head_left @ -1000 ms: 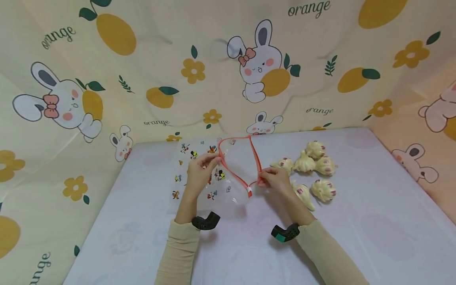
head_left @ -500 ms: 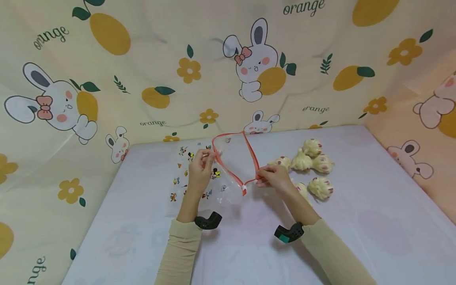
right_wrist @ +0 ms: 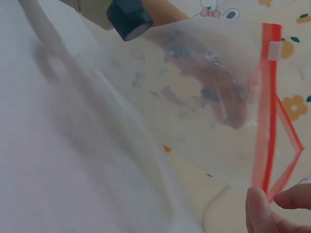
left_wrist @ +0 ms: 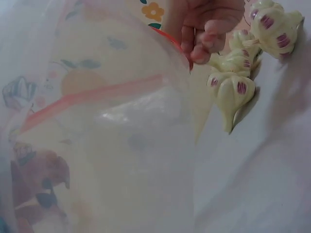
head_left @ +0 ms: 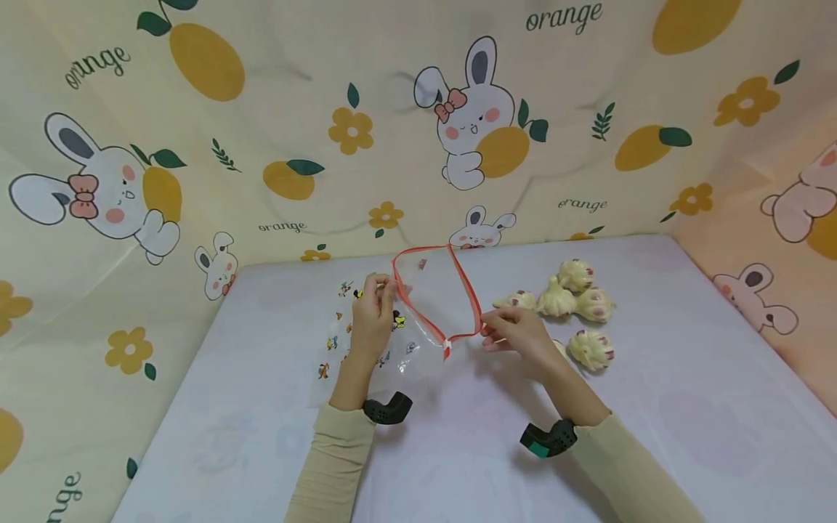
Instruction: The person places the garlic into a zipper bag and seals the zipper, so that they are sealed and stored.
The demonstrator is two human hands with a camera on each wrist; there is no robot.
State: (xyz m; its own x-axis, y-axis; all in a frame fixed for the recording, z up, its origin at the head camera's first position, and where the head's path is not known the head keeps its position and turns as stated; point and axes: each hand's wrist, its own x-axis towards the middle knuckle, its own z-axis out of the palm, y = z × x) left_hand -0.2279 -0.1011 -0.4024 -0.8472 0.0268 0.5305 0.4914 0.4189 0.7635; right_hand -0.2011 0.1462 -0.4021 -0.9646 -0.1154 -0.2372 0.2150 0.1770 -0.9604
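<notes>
A clear zip bag (head_left: 410,349) with small cartoon prints has a red zip strip round its mouth, which is spread into a wide loop. My left hand (head_left: 373,312) pinches the strip on the loop's left side; through the bag it shows blurred in the right wrist view. My right hand (head_left: 523,338) pinches the strip at the right side, its thumb and finger (right_wrist: 258,208) at the corner of the loop. A white slider (right_wrist: 274,50) sits at one end of the strip. Garlic bulbs (head_left: 557,299) lie just beyond my right hand, one mostly hidden by the forearm.
The table (head_left: 261,436) has a pale cloth. A cream printed curtain (head_left: 392,160) rises at its back and sides. Black cameras (head_left: 549,438) are strapped to both wrists. Several garlic bulbs (left_wrist: 231,97) stand at the right, near the bag's mouth.
The red loop has spread wider. My right hand has shifted slightly right and nearer, covering more of one garlic bulb. My left hand has turned more upright, still pinching the strip.
</notes>
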